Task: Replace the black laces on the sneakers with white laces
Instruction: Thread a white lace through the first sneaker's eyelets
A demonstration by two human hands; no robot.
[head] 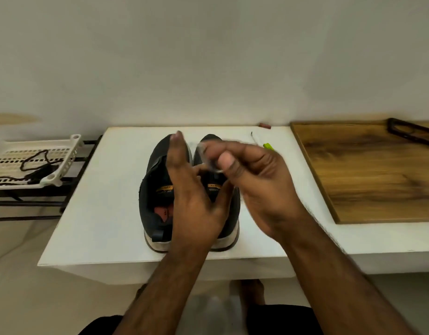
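Two dark sneakers stand side by side on the white table [99,213], heels toward me: the left sneaker [154,182] and the right sneaker [209,140]. Neither shows a lace in its eyelets. My left hand [191,201] hovers over them with its fingers straight and holds nothing. My right hand [257,182] is curled above the right sneaker and pinches a blurred, whitish strand, seemingly the white lace [205,153], between thumb and fingers. A black lace [36,163] lies loose on a white plastic rack [68,151] at the left.
A wooden board [365,170] lies on the table's right side with a black frame [411,131] at its far corner. A small green-tipped item [268,146] and a reddish-brown piece [265,126] lie behind the sneakers by the wall. My knees show below the table edge.
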